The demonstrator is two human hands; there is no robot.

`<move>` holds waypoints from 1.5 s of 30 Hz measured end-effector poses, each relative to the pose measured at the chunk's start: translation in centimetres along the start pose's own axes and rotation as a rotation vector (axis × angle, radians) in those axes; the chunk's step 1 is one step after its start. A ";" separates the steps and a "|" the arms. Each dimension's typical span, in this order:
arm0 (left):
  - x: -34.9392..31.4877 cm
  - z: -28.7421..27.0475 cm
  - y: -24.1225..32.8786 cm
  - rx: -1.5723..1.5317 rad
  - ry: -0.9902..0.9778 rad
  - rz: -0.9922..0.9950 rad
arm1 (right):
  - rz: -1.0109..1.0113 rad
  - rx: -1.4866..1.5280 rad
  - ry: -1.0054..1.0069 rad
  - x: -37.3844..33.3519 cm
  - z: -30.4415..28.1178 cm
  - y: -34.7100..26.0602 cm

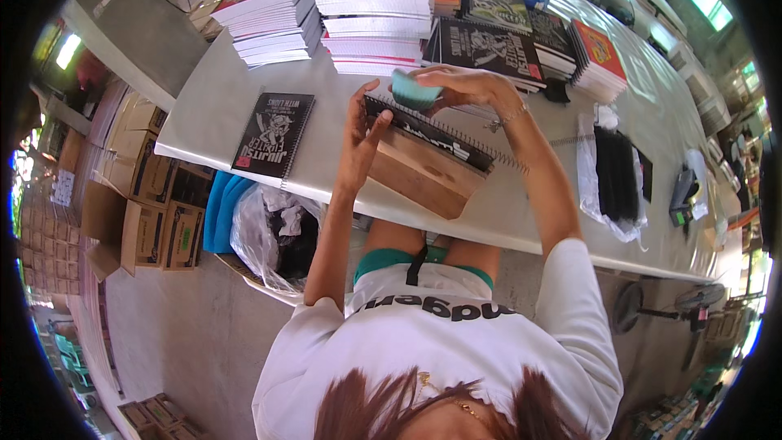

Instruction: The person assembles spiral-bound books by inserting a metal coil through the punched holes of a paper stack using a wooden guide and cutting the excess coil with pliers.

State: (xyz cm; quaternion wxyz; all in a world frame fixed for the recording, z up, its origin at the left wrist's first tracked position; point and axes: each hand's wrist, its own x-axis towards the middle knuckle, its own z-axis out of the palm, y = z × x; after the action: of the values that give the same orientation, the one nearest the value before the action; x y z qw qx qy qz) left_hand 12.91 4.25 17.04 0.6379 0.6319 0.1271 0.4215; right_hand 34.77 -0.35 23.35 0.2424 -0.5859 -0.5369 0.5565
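Note:
My left hand (362, 137) grips the left end of a black-covered notebook (425, 132), its thumb pressed on the near side. The notebook rests against a slanted wooden block (423, 173) at the table's front edge. A black spiral coil (513, 165) runs along the notebook's upper edge and sticks out past its right end. My right hand (466, 85) is closed around a teal ridged piece (415, 91), brush-like in shape, just above the notebook's left part. Its exact kind I cannot make out. To the left lies another black spiral notebook (275, 134), flat on the table.
Stacks of books (375, 16) line the table's far side, with black notebooks (489, 49) beside them. At right sits a plastic bag of black coils (615, 171) near a dark device (684, 195). A plastic-lined bin (261, 232) and cardboard boxes (155, 195) stand left below.

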 end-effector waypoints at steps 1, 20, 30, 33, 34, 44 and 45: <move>-0.3 0.3 0.0 0.035 -0.005 0.008 | -0.052 -0.002 -0.030 -0.6 0.5 0.0; -1.7 3.3 -1.0 -0.086 0.144 -0.032 | -0.173 -0.182 0.503 -3.2 2.4 9.3; -5.6 5.0 0.4 0.026 0.190 -0.072 | 0.699 -0.789 1.443 -15.3 13.6 17.2; -4.9 4.2 0.9 0.073 0.133 -0.022 | 0.569 -0.676 1.498 -15.9 14.9 17.8; -4.9 4.0 1.0 0.097 0.077 -0.020 | 0.555 -0.674 1.488 -16.0 15.3 17.8; -4.9 3.8 1.8 0.313 0.101 0.024 | 0.009 -0.587 1.671 -12.8 17.3 11.4; -4.9 4.0 1.6 0.303 0.089 0.023 | 0.144 -0.479 1.575 -11.8 16.9 11.8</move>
State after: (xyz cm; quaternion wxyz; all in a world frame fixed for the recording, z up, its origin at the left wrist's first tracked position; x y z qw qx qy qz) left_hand 12.08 -2.17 17.40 0.5241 0.7031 0.2102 0.4322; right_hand 25.92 -19.87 13.16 0.3802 -0.8731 -0.2751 -0.1323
